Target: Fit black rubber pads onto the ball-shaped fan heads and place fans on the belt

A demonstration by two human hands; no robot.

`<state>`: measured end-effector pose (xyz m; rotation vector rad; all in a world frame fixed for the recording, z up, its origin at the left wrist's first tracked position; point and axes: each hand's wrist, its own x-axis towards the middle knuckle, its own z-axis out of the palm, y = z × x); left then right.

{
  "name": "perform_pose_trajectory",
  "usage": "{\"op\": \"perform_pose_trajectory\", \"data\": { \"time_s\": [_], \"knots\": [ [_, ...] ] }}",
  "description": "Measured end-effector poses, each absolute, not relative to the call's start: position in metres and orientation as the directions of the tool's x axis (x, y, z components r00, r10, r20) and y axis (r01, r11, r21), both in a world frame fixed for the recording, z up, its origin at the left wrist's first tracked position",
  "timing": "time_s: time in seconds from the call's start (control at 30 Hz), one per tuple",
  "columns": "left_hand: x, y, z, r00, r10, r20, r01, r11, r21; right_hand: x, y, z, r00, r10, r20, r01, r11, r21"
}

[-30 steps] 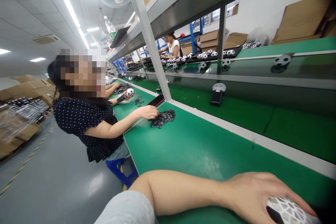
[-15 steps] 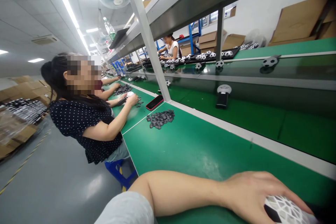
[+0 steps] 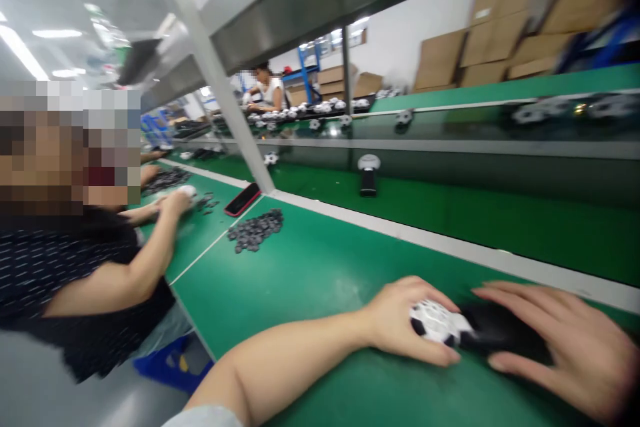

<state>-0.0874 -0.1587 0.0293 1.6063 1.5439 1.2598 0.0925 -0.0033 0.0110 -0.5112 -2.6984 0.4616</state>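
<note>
On the green tabletop in front of me lies an object with a white-and-black soccer-ball head (image 3: 436, 321) and a black handle (image 3: 507, 330); its kind is not clear. My left hand (image 3: 403, 320) is closed around the ball end, thumb below and fingers above. Round the handle from the right, my right hand (image 3: 575, 340) has its thumb on the near side and fingers on the far side. Both hands are slightly smeared by motion. The handle's far end is hidden by the right hand.
A pile of small dark pieces (image 3: 256, 230) and a red-edged phone (image 3: 243, 200) lie to the left. Beyond the white ledge, a similar ball-headed item (image 3: 369, 173) rests on the green belt (image 3: 450, 213). A co-worker (image 3: 115, 267) sits close on my left. A metal post (image 3: 215, 73) rises ahead.
My view has swung to the right. My right hand has come into view on the black handle, while my left hand still holds the ball end.
</note>
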Motion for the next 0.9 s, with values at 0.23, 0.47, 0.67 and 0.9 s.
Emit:
{"op": "perform_pose_trajectory", "data": {
  "time_s": [0.23, 0.47, 0.67, 0.9],
  "knots": [
    [-0.092, -0.162, 0.03, -0.168, 0.977, 0.131, 0.342, -0.067, 0.937, 0.081, -0.014, 0.071, -0.918, 0.354, -0.179, 0.396, 0.792, -0.466],
    [-0.088, -0.16, 0.024, -0.253, 0.951, 0.177, 0.212, -0.124, 0.969, 0.088, 0.064, 0.087, -0.731, 0.674, -0.11, 0.641, 0.623, -0.448],
    [-0.085, -0.162, 0.034, -0.168, 0.964, 0.206, 0.348, -0.138, 0.927, 0.099, 0.128, 0.061, -0.371, 0.927, 0.063, 0.894, 0.375, -0.245],
    [-0.084, -0.158, 0.03, -0.195, 0.957, 0.215, 0.345, -0.138, 0.928, 0.117, 0.161, 0.032, -0.301, 0.943, 0.146, 0.938, 0.32, -0.132]
  ]
}}
